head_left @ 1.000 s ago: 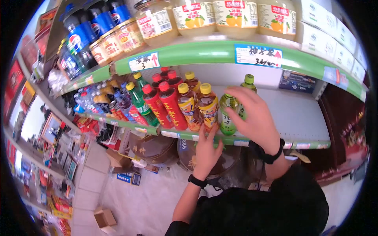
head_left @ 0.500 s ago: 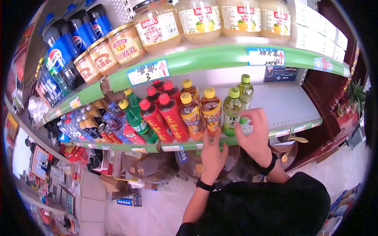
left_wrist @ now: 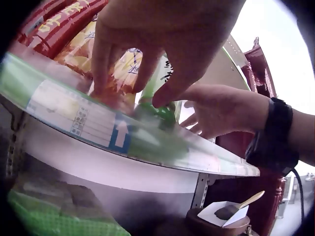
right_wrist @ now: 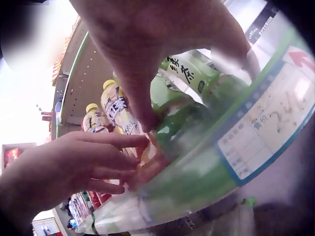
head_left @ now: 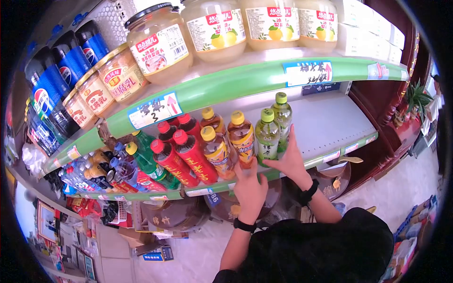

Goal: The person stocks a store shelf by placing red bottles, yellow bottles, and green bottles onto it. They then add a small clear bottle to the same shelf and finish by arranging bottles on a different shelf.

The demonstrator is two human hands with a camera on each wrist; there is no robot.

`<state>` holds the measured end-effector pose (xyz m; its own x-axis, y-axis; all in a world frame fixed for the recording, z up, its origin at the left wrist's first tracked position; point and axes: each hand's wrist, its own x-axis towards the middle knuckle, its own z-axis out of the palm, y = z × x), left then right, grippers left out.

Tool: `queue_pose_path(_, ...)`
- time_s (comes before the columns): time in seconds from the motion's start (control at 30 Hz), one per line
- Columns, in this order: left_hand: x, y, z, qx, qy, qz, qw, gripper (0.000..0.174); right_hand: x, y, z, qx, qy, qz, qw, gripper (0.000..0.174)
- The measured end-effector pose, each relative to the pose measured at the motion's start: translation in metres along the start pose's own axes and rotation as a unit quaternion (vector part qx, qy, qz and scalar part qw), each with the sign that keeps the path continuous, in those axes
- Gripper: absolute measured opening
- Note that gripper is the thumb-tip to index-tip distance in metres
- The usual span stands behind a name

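In the head view, two green tea bottles (head_left: pixel 267 137) stand one behind the other at the right end of the drink rows. My right hand (head_left: pixel 295 164) is against their right side, fingers straight and thumb across the front one's base. The right wrist view has that hand (right_wrist: pixel 157 39) spread around the green label (right_wrist: pixel 183 73). My left hand (head_left: pixel 250 194) points its extended fingers at the base of the yellow-capped, orange-labelled bottles (head_left: pixel 243 144), by the shelf edge. From the left wrist, its fingers (left_wrist: pixel 101 64) reach down before them; exact contact is unclear.
Red bottles (head_left: pixel 196 158) and a green bottle (head_left: pixel 151 158) stand farther left. Above, a green-edged shelf (head_left: pixel 255 75) holds large jars (head_left: pixel 214 28), small jars and cola bottles. Brown round containers (head_left: pixel 174 217) sit below the lower shelf edge.
My right hand has come down from the green bottles' caps to their lower right side. The left hand stays by the orange-labelled bottles' bases. The head view has shifted.
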<state>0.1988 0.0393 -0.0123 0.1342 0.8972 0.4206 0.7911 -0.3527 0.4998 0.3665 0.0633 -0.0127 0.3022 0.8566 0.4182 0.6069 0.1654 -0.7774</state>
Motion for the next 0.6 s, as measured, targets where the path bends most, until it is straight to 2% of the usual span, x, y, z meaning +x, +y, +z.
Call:
queue_pose_path(0.17,0.014,0.009,0.002,0.022,-0.01,-0.004,1.0,0.059,0.008,0.003,0.002,-0.021,0.003,0.003,1.0,0.141)
queue_pose_path(0.27,0.022,0.006,0.014,0.031,0.026,0.022,0.999,0.06,0.011,0.005,0.004,-0.007,0.007,0.001,1.0,0.14)
queue_pose_path(0.6,0.05,0.002,0.029,0.071,0.02,0.032,0.997,0.055,0.026,0.018,0.009,0.034,0.031,-0.01,0.999,0.137)
